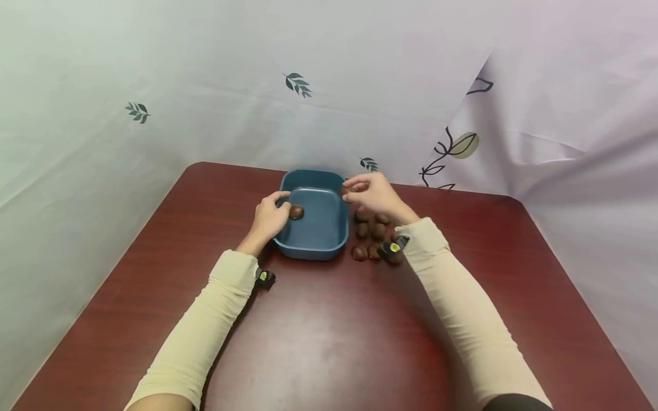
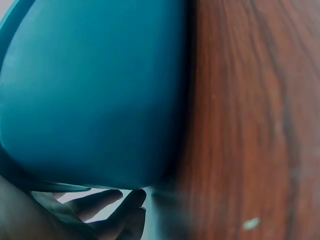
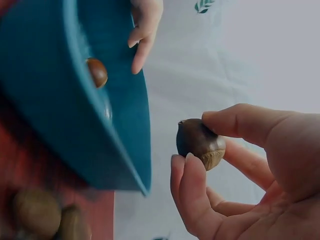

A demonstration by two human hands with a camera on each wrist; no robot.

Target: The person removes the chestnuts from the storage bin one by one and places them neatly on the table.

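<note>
Over the right rim of a blue rectangular basin, my right hand pinches a brown chestnut between thumb and fingertips. The right wrist view shows its pointed tip and pale base. My left hand grips the basin's left wall at the rim; in the left wrist view some of its fingers show beside the outer wall. Another chestnut lies inside the basin, close to the left thumb. Several more chestnuts lie on the table right of the basin, some hidden under the right wrist.
A reddish-brown wooden table carries everything. White cloth with leaf prints hangs behind the table and along its sides. Small black devices, one on the left and another on the right, sit at the wrists.
</note>
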